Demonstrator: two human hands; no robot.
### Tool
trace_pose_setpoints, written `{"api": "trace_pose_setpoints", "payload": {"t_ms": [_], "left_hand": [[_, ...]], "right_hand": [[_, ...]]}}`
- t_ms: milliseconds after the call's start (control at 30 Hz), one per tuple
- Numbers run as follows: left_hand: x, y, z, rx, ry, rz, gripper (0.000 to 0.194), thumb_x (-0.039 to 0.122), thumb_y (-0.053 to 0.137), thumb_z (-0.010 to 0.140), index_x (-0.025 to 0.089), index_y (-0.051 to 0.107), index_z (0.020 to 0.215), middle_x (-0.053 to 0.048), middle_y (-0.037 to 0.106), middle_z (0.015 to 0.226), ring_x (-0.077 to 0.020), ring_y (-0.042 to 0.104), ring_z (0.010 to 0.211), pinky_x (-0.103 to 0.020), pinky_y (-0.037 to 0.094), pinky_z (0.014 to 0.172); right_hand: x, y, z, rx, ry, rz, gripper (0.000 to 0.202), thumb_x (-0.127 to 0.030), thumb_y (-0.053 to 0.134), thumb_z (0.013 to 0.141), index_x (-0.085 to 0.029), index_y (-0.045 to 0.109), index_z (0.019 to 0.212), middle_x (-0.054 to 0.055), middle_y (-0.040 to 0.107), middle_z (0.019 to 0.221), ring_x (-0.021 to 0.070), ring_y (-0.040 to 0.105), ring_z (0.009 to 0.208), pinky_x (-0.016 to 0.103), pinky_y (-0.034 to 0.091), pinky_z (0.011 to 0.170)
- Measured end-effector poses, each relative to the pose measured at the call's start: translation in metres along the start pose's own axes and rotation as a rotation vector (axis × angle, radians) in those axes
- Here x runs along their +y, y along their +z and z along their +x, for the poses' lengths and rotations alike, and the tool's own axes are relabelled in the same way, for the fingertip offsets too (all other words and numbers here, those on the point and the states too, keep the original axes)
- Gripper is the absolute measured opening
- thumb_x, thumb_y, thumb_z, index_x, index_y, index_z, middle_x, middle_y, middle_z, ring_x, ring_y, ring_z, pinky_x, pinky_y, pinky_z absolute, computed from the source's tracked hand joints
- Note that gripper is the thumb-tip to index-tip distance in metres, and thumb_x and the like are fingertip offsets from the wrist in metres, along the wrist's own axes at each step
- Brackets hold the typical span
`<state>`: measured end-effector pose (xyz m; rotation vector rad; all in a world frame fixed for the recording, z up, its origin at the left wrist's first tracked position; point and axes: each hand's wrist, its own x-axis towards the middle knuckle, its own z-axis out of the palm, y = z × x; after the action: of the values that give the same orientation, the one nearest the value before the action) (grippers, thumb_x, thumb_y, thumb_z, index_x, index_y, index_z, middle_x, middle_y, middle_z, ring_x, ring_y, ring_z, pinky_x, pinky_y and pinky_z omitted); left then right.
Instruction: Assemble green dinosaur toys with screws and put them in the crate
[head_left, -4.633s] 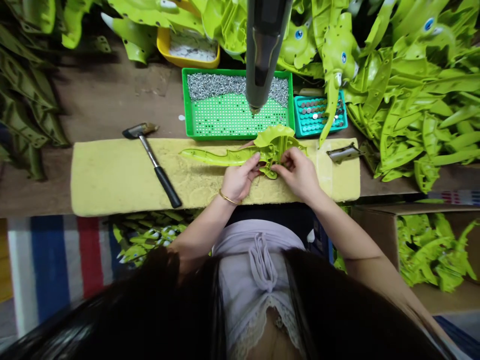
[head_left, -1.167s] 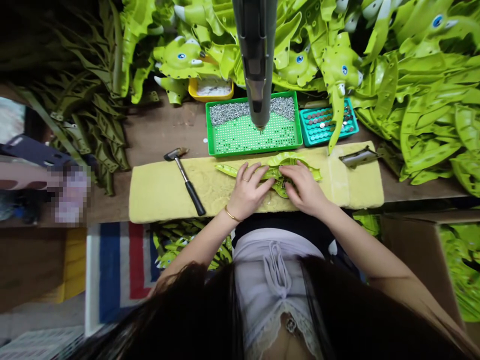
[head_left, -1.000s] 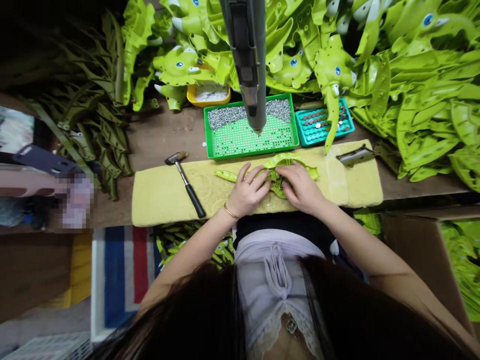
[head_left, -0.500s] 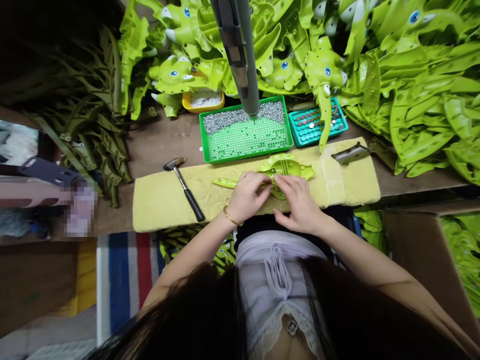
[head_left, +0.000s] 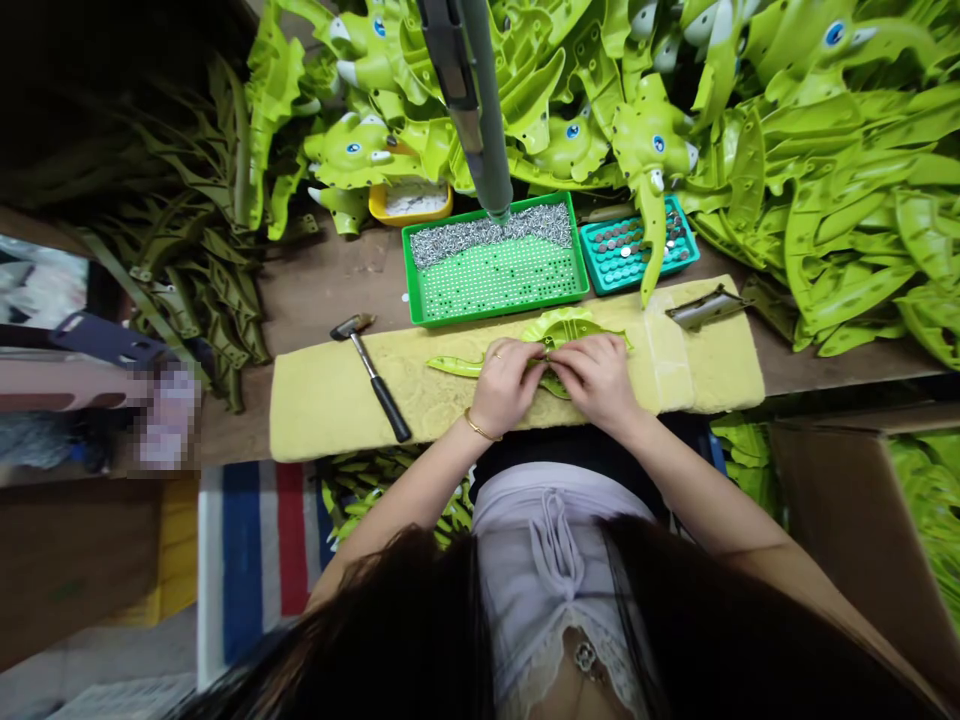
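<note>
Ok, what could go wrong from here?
Left hand and right hand meet over the lime-green plastic shell; anything small between their fingertips might drop.

The black-handled metal hammer reaches almost to the front edge of the yellow cloth mat; a bump could knock it off.

The blue-eyed lime-green plastic head juts across the teal plastic tray; it might slide.

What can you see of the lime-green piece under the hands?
The lime-green piece looks like glossy moulded plastic, open side up, ribbed inside, with a wavy far edge and a long tapering end pointing left. It lies on the yellow pad; the left hand and right hand meet over its middle, hiding part of it.
</note>
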<state>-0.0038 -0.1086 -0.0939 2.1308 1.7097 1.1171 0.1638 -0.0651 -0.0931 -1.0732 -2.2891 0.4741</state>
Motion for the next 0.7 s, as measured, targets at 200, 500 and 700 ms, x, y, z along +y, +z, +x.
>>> {"api": "trace_pose_setpoints", "payload": {"t_ms": [200,500,700], "left_hand": [[-0.007,0.003,-0.001,0.07,0.048,-0.144,0.016,0.023,0.06,0.091,0.02,0.058,0.107,-0.004,0.071,0.09,-0.0174,0.064,0.088,-0.037,0.051,0.086],[-0.01,0.003,0.002,-0.025,-0.001,-0.088,0.015,0.032,0.058,0.092,0.02,0.062,0.084,-0.006,0.067,0.091,-0.019,0.062,0.093,-0.039,0.05,0.085],[-0.012,0.003,0.001,-0.009,0.078,-0.11,0.008,0.025,0.059,0.091,0.019,0.061,0.086,-0.007,0.067,0.093,-0.0193,0.06,0.093,-0.039,0.047,0.087]], "right_hand": [[0.004,-0.002,0.006,-0.064,-0.003,-0.004,0.018,-0.032,0.049,0.094,-0.021,0.064,0.093,0.005,0.071,0.101,0.0219,0.058,0.099,0.04,0.034,0.09],[0.004,-0.007,0.009,-0.127,0.036,0.034,0.013,-0.028,0.049,0.092,-0.022,0.06,0.09,0.007,0.068,0.106,0.0233,0.055,0.103,0.041,0.034,0.09],[0.004,-0.007,0.01,-0.151,0.027,0.008,0.013,-0.029,0.049,0.092,-0.022,0.06,0.091,0.007,0.068,0.109,0.0238,0.054,0.106,0.042,0.035,0.092]]}}
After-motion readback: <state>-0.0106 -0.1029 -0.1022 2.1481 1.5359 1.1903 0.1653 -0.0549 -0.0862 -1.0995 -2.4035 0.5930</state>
